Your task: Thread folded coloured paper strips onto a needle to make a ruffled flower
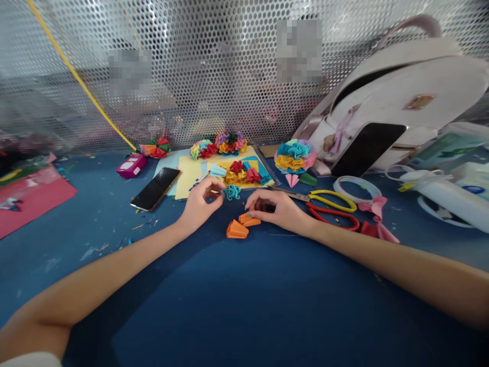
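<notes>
Between the fingers of my left hand (201,205) is a blue ruffled paper flower piece (231,192), its curled edges turned toward me. My right hand (278,209) is curled over an orange folded paper piece (249,219), with its fingertips touching it. Just left of that, a second orange pleated paper cone (237,229) lies on the blue table. Behind my hands, yellow paper sheets (187,176) carry several pleated pieces in yellow, red and blue, among them a red pleated piece (252,175).
Scissors (332,201) with yellow and red handles lie right of my right hand, near a white tape roll (357,189). A phone (156,189) rests at left beside a purple box (131,166). A backpack (405,97) with another phone (369,149) leaning on it stands at right.
</notes>
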Tool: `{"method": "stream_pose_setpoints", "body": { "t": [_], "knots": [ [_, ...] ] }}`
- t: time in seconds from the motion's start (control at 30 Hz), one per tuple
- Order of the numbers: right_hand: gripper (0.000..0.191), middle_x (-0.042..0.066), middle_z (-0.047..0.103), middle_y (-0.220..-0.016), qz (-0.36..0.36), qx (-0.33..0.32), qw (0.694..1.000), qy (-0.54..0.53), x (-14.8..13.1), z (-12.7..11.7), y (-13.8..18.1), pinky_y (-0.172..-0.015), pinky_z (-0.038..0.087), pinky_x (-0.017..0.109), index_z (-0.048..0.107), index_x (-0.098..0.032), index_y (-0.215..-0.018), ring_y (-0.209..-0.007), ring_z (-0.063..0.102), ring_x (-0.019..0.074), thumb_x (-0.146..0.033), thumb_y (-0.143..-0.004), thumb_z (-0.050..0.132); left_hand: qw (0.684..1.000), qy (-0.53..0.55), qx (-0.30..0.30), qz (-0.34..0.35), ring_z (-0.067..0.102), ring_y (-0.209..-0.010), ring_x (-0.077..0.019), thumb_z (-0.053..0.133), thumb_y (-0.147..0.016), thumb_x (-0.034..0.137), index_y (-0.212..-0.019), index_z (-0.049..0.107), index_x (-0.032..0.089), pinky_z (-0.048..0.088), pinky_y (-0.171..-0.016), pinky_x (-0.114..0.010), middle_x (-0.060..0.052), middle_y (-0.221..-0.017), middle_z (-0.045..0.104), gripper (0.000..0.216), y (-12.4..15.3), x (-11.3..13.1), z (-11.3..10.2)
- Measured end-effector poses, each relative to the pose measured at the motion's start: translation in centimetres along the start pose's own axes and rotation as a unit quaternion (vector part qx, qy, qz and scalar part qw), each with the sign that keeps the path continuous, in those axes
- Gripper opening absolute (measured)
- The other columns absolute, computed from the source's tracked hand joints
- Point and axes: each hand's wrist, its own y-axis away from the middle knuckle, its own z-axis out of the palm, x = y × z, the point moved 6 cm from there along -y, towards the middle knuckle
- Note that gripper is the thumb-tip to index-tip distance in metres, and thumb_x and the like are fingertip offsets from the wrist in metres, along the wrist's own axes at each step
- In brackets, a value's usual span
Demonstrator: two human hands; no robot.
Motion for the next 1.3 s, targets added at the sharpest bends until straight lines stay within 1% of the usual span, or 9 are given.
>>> {"method": "stream_pose_setpoints", "body": {
  "t": [0.2,0.37,0.47,0.6,0.77,1.03,1.13,1.23,1.3],
  "knots": [
    [0.022,0.000,0.066,-0.082,0.023,0.048,0.997,-0.056,0.4,-0.6,0.0,-0.064,0.053,0.026,0.065,-0.021,-0.091,-0.068,0.063,0.0123,-0.038,-0.086,0.076,1.000,-0.005,-0.006,-0.019,0.065,-0.077,-0.0134,0.063,-0.085,0.018,-0.093,0.059,0.019,0.052,-0.068,-0.025,-0.002,-0.088,0.064,0.009,0.0,0.1,-0.1],
    [0.018,0.002,0.068,-0.089,0.001,0.074,0.996,-0.044,0.2,-0.9,0.0,-0.067,0.055,0.027,0.065,-0.021,-0.094,-0.075,0.065,0.0132,-0.034,-0.087,0.074,1.000,-0.013,-0.007,-0.005,0.061,-0.071,-0.0118,0.063,-0.085,0.019,-0.094,0.062,0.019,0.051,-0.066,-0.025,-0.001,-0.088,0.065,0.009,0.0,0.3,-0.1],
    [0.013,0.004,0.068,-0.095,-0.020,0.073,0.997,-0.024,-0.2,-0.9,0.0,-0.070,0.056,0.027,0.065,-0.021,-0.095,-0.079,0.066,0.0137,-0.031,-0.089,0.071,1.000,-0.026,-0.003,0.005,0.060,-0.072,-0.0121,0.063,-0.087,0.021,-0.097,0.065,0.019,0.050,-0.067,-0.025,-0.003,-0.093,0.067,0.010,0.0,0.3,-0.2],
    [0.011,0.004,0.069,-0.097,-0.023,0.072,0.997,-0.002,-0.4,-1.0,0.0,-0.069,0.055,0.028,0.065,-0.021,-0.095,-0.079,0.065,0.0143,-0.030,-0.091,0.068,0.999,-0.031,-0.015,-0.021,0.060,-0.072,-0.0134,0.063,-0.088,0.024,-0.098,0.065,0.019,0.049,-0.068,-0.027,-0.002,-0.087,0.066,0.012,0.0,-0.1,-0.1],
    [0.015,0.004,0.069,-0.094,-0.009,0.069,0.998,-0.009,-0.2,-0.9,0.0,-0.065,0.054,0.028,0.064,-0.022,-0.094,-0.078,0.065,0.0152,-0.036,-0.091,0.069,0.999,-0.010,-0.031,-0.043,0.062,-0.074,-0.0147,0.063,-0.089,0.024,-0.101,0.062,0.019,0.049,-0.067,-0.027,-0.002,-0.086,0.064,0.013,-0.1,-0.4,0.2],
    [0.022,0.002,0.068,-0.090,0.022,0.052,0.998,-0.040,0.3,-0.6,-0.1,-0.069,0.057,0.028,0.064,-0.021,-0.093,-0.074,0.065,0.0133,-0.040,-0.087,0.074,0.997,-0.056,-0.048,-0.037,0.059,-0.065,-0.0123,0.062,-0.088,0.019,-0.099,0.063,0.020,0.045,-0.060,-0.024,0.000,-0.080,0.062,0.011,0.0,-0.1,0.5],
    [0.023,0.003,0.068,-0.090,0.026,0.045,0.998,-0.033,0.2,-0.5,-0.1,-0.070,0.058,0.029,0.065,-0.021,-0.093,-0.075,0.066,0.0138,-0.042,-0.088,0.073,0.995,-0.079,-0.056,-0.024,0.058,-0.064,-0.0123,0.061,-0.088,0.016,-0.101,0.062,0.019,0.044,-0.058,-0.024,0.000,-0.081,0.063,0.013,0.0,0.0,0.6],
    [0.025,0.004,0.069,-0.091,0.028,0.044,0.998,-0.024,0.2,-0.5,-0.1,-0.070,0.059,0.030,0.065,-0.021,-0.092,-0.076,0.066,0.0146,-0.044,-0.088,0.073,0.992,-0.116,-0.050,0.015,0.051,-0.062,-0.0110,0.062,-0.086,0.012,-0.101,0.064,0.020,0.044,-0.059,-0.024,-0.001,-0.086,0.061,0.017,0.0,0.4,0.4],
    [0.026,0.004,0.069,-0.092,0.027,0.046,0.998,-0.019,0.2,-0.6,-0.1,-0.069,0.059,0.030,0.065,-0.021,-0.092,-0.076,0.066,0.0149,-0.046,-0.088,0.072,0.987,-0.144,-0.048,0.042,0.046,-0.061,-0.0109,0.062,-0.084,0.008,-0.096,0.067,0.021,0.042,-0.059,-0.025,0.000,-0.084,0.057,0.018,0.0,0.7,0.4]
  ]
}}
